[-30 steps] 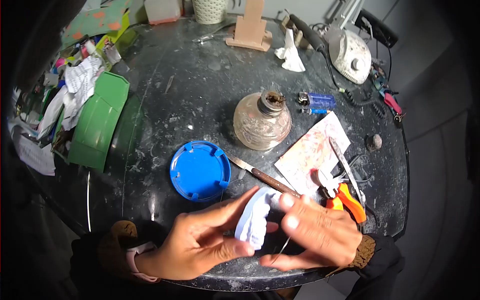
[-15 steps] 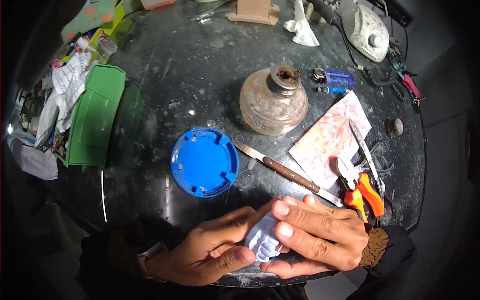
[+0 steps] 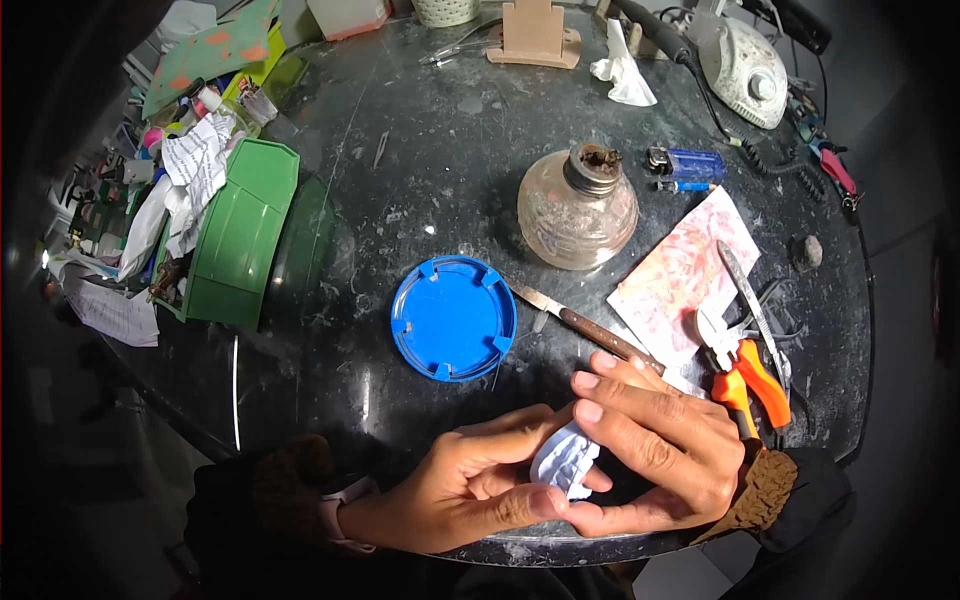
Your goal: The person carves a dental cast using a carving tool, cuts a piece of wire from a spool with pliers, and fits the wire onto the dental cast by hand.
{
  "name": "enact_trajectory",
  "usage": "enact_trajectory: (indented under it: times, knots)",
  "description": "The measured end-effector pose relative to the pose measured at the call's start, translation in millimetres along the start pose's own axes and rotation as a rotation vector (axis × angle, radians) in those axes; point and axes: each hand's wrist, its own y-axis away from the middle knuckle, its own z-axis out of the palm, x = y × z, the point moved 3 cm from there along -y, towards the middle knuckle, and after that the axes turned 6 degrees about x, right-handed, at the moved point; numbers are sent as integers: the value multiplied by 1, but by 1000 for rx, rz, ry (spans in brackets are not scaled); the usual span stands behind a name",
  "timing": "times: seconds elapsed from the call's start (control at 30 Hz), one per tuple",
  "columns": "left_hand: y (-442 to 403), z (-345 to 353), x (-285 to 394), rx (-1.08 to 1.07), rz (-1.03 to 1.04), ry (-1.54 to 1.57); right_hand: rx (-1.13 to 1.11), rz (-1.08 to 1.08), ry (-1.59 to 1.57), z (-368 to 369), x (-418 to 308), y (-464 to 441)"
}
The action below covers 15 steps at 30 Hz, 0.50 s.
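Note:
A pale bluish-white dental cast [image 3: 566,458], with tooth shapes along its side, is held low over the table's front edge. My left hand [image 3: 480,485] grips it from the left, thumb in front and fingers behind. My right hand [image 3: 665,450] is curled around its right side, with fingertips at the top edge and the thumb below. Part of the cast is hidden by the fingers. Beyond the hands lie a wooden-handled knife [image 3: 603,334] and a round blue lid [image 3: 455,320]. Orange-handled pliers [image 3: 750,380] rest beside my right hand.
A glass spirit burner [image 3: 577,215] stands mid-table, with a blue lighter [image 3: 688,162] to its right. A stained paper [image 3: 680,270] carries a metal tool [image 3: 741,285]. At left is a green bin [image 3: 240,240] beside clutter; a white control box [image 3: 745,75] stands back right.
The view has shifted, so table items appear farther right. The cast has turned in my hands, showing its teeth more edge-on, and my right fingers have lifted and spread slightly.

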Motion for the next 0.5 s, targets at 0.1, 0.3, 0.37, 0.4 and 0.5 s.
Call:
enact_trajectory:
  times: [0.1, 0.3, 0.37, 0.4, 0.5]
  knots:
    - [0, -1, 0, 0, 27, -67, 28, -20, 79, 1, 0, 3]
    - [-1, -1, 1, 46, 64, -147, 43, -68, 227, -1, -2, 5]
    - [0, -3, 0, 52, 48, -185, 47, -57, 221, 0, -2, 6]
    - [1, -4, -1, 49, 37, -201, 50, -52, 219, 0, -2, 6]
    - [0, -1, 2, 87, -31, -185, 56, -50, 205, 1, -1, 7]
